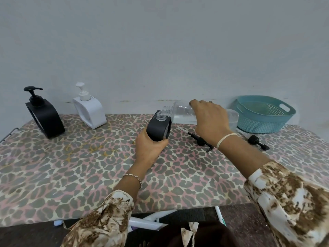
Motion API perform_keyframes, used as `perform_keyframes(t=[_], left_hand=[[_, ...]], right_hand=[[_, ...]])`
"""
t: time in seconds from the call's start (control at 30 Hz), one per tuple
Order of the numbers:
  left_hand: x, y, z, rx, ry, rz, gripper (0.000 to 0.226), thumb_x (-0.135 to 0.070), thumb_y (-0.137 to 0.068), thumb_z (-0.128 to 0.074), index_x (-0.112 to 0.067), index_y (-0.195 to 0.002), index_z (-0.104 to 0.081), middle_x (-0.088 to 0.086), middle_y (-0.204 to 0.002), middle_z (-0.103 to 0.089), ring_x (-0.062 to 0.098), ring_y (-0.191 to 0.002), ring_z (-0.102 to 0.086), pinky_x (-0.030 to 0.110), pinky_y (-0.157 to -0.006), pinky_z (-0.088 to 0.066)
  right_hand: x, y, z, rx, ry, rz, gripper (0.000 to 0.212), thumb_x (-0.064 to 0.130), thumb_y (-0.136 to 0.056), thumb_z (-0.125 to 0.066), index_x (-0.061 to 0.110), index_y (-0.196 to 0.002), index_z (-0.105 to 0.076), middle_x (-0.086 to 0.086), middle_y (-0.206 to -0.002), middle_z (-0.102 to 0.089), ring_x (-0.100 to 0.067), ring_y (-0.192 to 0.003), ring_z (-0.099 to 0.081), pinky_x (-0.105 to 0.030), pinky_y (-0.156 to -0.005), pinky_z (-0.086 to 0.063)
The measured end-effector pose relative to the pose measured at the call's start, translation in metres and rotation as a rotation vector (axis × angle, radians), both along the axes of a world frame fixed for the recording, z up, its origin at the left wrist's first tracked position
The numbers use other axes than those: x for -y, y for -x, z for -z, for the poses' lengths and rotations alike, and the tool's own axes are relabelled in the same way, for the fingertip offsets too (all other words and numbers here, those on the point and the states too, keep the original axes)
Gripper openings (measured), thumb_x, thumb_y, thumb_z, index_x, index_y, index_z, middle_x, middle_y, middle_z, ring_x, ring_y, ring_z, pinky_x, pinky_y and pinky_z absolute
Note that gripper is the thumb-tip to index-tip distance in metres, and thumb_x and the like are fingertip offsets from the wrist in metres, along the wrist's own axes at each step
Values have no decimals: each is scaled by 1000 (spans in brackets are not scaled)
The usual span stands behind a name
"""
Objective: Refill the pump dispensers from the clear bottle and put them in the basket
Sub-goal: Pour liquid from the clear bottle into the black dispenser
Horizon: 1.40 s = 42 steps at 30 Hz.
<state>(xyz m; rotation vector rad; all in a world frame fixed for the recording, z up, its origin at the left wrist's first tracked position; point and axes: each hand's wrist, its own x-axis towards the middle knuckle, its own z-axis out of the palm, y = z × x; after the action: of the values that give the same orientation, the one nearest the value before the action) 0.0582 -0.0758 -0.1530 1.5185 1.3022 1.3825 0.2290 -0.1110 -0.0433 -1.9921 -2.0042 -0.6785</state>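
My left hand [150,148] grips a black dispenser [159,129] with its pump off and its clear neck tilted toward the right. My right hand [210,120] holds the clear bottle [181,113] on its side, its threaded mouth just above the dispenser's neck. Liquid lies along the bottle's lower side. A black pump head with its tube [197,139] lies on the table beside the dispenser. The teal basket [263,122] stands empty at the back right.
A black dispenser with pump [44,116] and a white dispenser with pump [89,109] stand at the back left by the wall. Another black pump or cap [258,142] lies in front of the basket. A leopard-print cloth [71,166] covers the table.
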Motion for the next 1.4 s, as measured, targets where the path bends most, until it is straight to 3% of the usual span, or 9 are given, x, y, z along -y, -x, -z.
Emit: perform_keyframes(t=[0.3, 0.53, 0.7, 0.87, 1.07, 1.23, 1.4], left_hand=[[2, -1, -2, 16, -6, 2, 45, -10, -59, -82, -38, -84, -58, -17, -85, -66, -8, -75, -63, 6, -57, -47], [0, 1, -1, 23, 16, 21, 44, -8, -59, -80, -35, -88, -60, -12, -86, -69, -1, -78, -66, 13, -59, -52], [1, 2, -4, 19, 30, 31, 44, -5, -59, -79, -38, -81, -58, -17, -82, -66, -11, -72, -63, 10, -58, -50], [2, 4, -6, 14, 39, 50, 42, -2, -61, -78, -35, -79, -59, -15, -80, -67, -8, -69, -63, 15, -61, -55], [1, 7, -7, 15, 46, 94, 45, 4, -63, -76, -34, -78, -59, -15, -78, -67, -8, -68, -63, 15, -62, -54], [-3, 12, -7, 23, 97, 153, 46, 1, -65, -81, -29, -93, -60, -7, -93, -70, 9, -88, -67, 25, -76, -55], [-5, 16, -9, 21, 121, 212, 50, -4, -66, -85, -25, -104, -60, -2, -103, -70, 14, -98, -66, 31, -87, -54]], right_hand=[[1, 1, -1, -1, 11, 2, 49, -6, -70, -59, 16, -113, -54, -2, -89, -62, -24, -78, -58, -30, -58, -29], [2, 2, -3, 6, 11, 11, 46, -6, -72, -59, 16, -111, -54, -2, -86, -61, -24, -73, -54, -30, -57, -28], [4, 2, -4, 7, 15, 20, 44, -6, -71, -59, 15, -109, -55, -2, -84, -61, -23, -68, -49, -29, -55, -27], [3, 2, -5, -3, 36, 32, 44, -7, -71, -59, 15, -109, -54, -2, -84, -61, -22, -65, -42, -30, -55, -26], [4, 2, -6, 0, 47, 31, 45, -6, -72, -60, 16, -111, -54, -2, -89, -62, -23, -73, -53, -30, -59, -29], [5, 2, -7, -2, 49, 32, 43, -5, -73, -59, 15, -110, -53, -2, -89, -62, -24, -76, -55, -31, -60, -30], [6, 3, -8, 8, 42, 39, 39, -6, -73, -58, 15, -106, -53, -2, -86, -61, -22, -68, -45, -30, -58, -28]])
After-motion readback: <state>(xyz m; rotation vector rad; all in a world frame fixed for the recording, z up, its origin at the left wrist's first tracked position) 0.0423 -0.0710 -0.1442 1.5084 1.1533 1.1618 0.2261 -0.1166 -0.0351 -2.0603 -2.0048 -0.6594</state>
